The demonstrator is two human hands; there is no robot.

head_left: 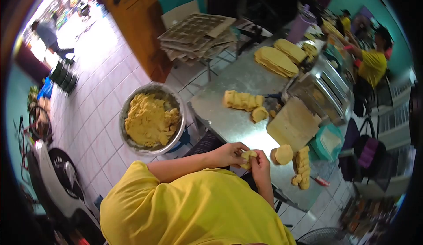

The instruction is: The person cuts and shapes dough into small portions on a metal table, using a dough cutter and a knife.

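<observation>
Both hands meet over the near edge of the metal table (220, 113). My left hand (230, 155) pinches one side of a small lump of yellow dough (248, 157), and my right hand (261, 167) grips its other side. Just right of them on the table are a round dough piece (283, 154) and a row of dough pieces (302, 168). Farther up lies another dough row (242, 100) beside a small round piece (260, 114). A large metal bowl (179, 132) of yellow dough stands to the left, below table height.
A wooden board (293, 124) leans by a metal machine (319, 90). Flat dough sheets (276, 61) lie at the table's far end. A red-handled tool (322, 181) rests near its right edge. Other people (372, 66) are at the upper right; one walks outside the doorway.
</observation>
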